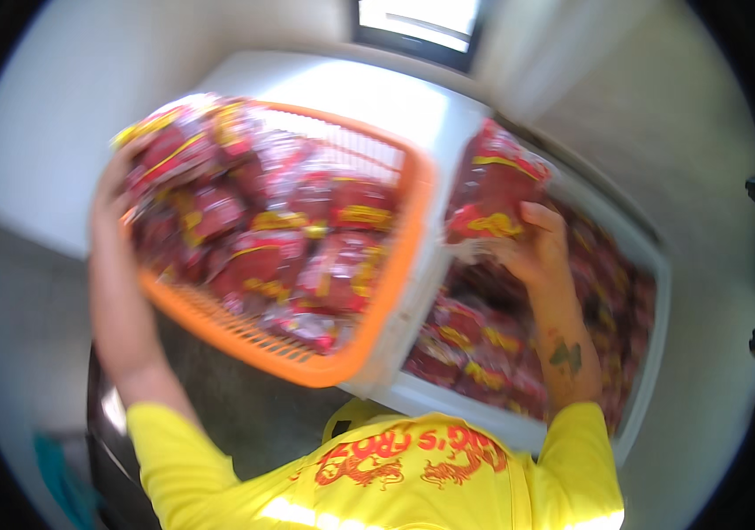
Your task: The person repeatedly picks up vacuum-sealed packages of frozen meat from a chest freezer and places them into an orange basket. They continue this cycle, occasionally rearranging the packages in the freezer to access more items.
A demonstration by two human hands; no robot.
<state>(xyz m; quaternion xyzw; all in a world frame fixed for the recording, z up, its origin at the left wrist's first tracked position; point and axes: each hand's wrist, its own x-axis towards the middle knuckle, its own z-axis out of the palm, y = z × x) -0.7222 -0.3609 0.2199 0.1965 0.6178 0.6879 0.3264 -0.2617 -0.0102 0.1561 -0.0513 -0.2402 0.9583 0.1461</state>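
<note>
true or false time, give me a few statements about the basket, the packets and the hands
1. The basket is orange. True.
2. The right hand holds a red packet. True.
3. The basket is empty. False: it is full of red and yellow packets.
4. The left hand rests on the freezer. False: it grips the basket's far side.
5. The freezer holds more red packets. True.
6. The sleeves are blue. False: they are yellow.
</note>
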